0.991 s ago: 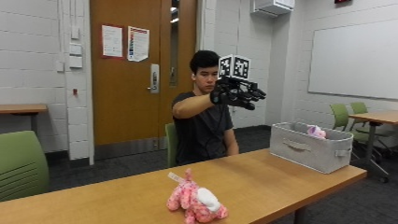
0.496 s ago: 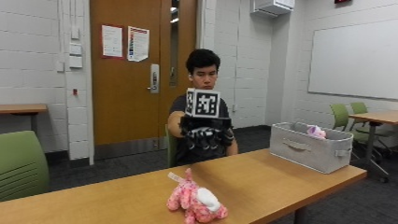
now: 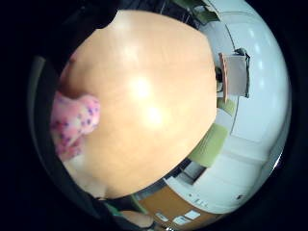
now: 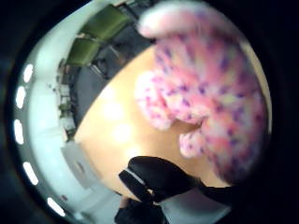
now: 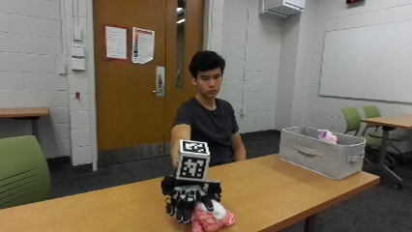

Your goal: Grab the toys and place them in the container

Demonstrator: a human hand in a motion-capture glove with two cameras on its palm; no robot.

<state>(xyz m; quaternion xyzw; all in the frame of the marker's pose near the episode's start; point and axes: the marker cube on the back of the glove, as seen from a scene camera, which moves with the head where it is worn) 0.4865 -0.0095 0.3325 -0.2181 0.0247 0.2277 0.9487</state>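
The grip (image 5: 188, 202), low in the middle of the frame, hangs over the pink toy (image 5: 210, 218) with its fingers (image 5: 182, 211) pointing down and spread across the toy's near side. They look relaxed, not curled round anything, so I read it as open and not yet holding. The thumb-side palm view is nearly filled by the toy's spotted plush (image 4: 205, 88), so the palm is close above it.

The toy lies on the worktop (image 5: 289, 186) near its front edge. The container (image 5: 321, 155) stands well apart at the right end, with another pink toy (image 5: 327, 137) already inside.

The risk, I think, is closing on one soft limb only: the toy could sag and slip out during the carry to the container, or get nudged off the front edge.
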